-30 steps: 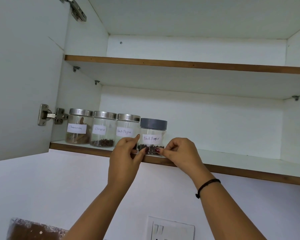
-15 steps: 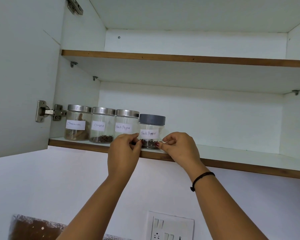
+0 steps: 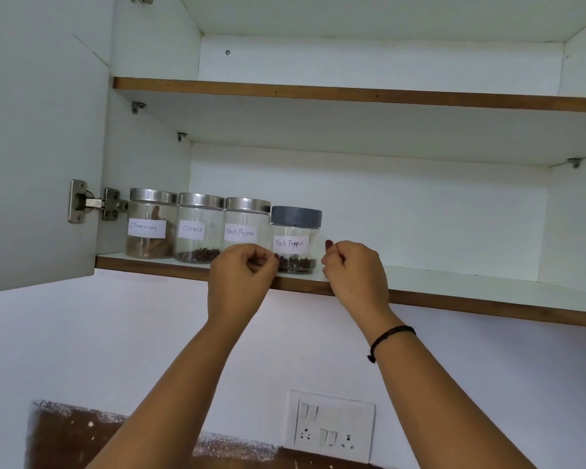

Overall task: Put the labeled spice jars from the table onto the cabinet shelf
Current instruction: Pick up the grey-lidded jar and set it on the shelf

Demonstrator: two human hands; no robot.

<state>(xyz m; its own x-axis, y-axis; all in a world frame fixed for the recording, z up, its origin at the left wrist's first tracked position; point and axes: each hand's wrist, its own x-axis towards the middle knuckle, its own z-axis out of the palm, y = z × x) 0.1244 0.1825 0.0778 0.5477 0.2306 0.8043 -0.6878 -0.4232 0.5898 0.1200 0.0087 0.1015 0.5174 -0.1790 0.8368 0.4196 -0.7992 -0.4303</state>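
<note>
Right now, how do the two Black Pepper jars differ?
Lid: the steel-lidded jar has a shiny metal lid; the grey-lidded jar a grey one. Place: the steel-lidded jar is third in the row; the grey-lidded jar ends it on the right. View: the left hand hides the steel-lidded jar's base; the grey-lidded jar shows dark peppercorns. Both: clear, upright, white handwritten label.

A white switch and socket plate [image 3: 330, 424] is set in the pale wall [image 3: 115, 333]. Lower, to its left, lies a rough brown patch [image 3: 75, 438]. High above it to the left, a metal hinge [image 3: 93, 204] joins the open white door [image 3: 38, 147]. Higher still runs a wood-edged upper board [image 3: 352, 94].
</note>
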